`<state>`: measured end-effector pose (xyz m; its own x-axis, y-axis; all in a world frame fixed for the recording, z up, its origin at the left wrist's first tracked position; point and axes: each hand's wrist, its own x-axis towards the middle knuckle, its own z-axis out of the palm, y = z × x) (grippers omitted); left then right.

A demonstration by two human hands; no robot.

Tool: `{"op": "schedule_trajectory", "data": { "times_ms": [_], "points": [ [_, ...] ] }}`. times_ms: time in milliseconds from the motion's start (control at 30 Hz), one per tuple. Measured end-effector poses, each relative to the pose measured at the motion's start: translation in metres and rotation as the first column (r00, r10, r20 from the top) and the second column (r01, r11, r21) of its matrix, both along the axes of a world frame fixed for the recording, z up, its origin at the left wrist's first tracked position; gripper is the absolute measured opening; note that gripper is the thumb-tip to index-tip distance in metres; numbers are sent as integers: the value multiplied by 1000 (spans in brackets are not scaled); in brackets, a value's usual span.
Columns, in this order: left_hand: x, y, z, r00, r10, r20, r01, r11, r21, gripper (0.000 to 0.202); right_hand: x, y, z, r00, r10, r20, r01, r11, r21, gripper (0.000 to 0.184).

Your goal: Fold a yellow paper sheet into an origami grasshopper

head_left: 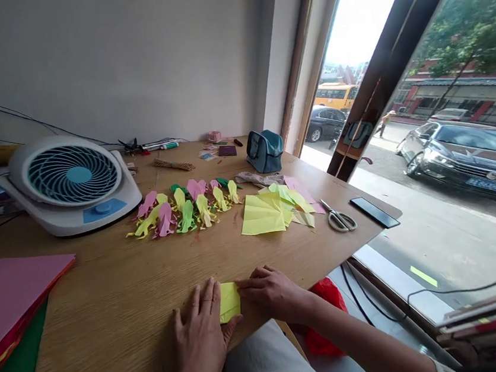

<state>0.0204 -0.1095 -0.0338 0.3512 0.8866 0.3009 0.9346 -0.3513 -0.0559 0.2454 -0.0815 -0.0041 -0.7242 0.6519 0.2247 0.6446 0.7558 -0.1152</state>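
Note:
A small folded piece of yellow paper (229, 303) lies flat on the table near its front edge. My left hand (199, 329) rests along its left side, fingers stretched out flat, with the thumb at the lower edge. From the right, my right hand (274, 293) has its fingers curled together, the fingertips at the paper's right edge. Beyond the hands are several cut and shaped paper pieces (203, 210) in pink, green and yellow. Creased yellow sheets (262, 213) lie to their right, beside scissors (340, 219) with light handles.
A white fan (74, 176) stands at the left rear. Stacked coloured paper (19, 301) lies at the left edge. A phone (374, 212) sits near the right table corner, and a blue bag (265, 151) stands at the back. Below the table edge is a red plastic bag (326, 317).

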Motion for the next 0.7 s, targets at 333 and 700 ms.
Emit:
{"op": "schedule_trajectory", "data": {
  "times_ms": [333, 700],
  "points": [
    [-9, -12, 16, 999, 32, 8, -30, 976, -216, 76, 7, -5, -3, 999, 23, 38, -22, 999, -23, 41],
    [-1, -15, 28, 963, -264, 58, 269, 917, -296, 74, 9, -5, -5, 998, 63, -7, -63, 998, -18, 43]
  ]
}}
